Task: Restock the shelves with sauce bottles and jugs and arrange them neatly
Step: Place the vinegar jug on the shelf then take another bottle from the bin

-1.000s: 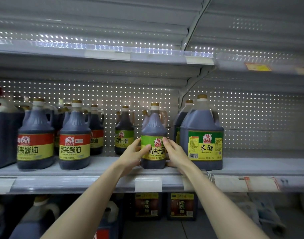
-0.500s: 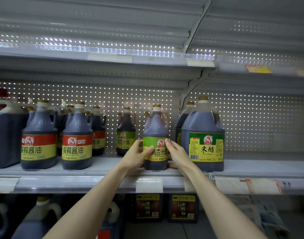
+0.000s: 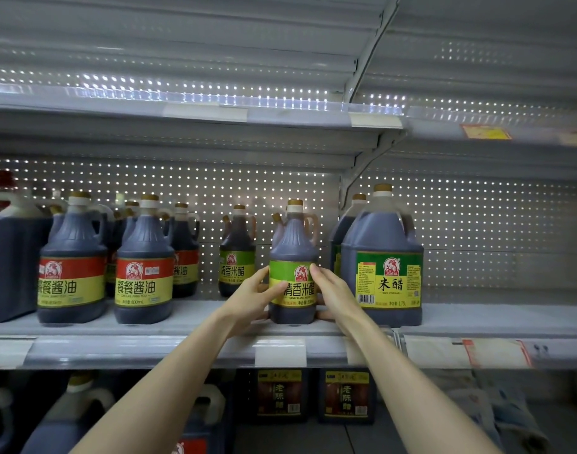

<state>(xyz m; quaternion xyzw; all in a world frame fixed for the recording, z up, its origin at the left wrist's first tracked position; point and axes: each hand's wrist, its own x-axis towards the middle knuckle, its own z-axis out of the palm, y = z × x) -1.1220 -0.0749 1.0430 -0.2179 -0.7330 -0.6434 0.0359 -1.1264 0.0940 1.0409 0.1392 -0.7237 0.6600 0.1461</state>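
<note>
Left hand (image 3: 252,298) and right hand (image 3: 334,290) clasp the green-label vinegar bottle (image 3: 293,244), upright at the shelf (image 3: 198,322) front beside the large jug (image 3: 383,237). Recommend squaring label forward, flush with the neighbouring row.

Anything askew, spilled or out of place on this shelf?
Nothing spilled or toppled. The rear green-label vinegar bottle sits well back from the shelf edge, out of line with the front green-label vinegar bottle that the left hand and right hand hold. The red-edged paper tag on the right strip looks crooked.
</note>
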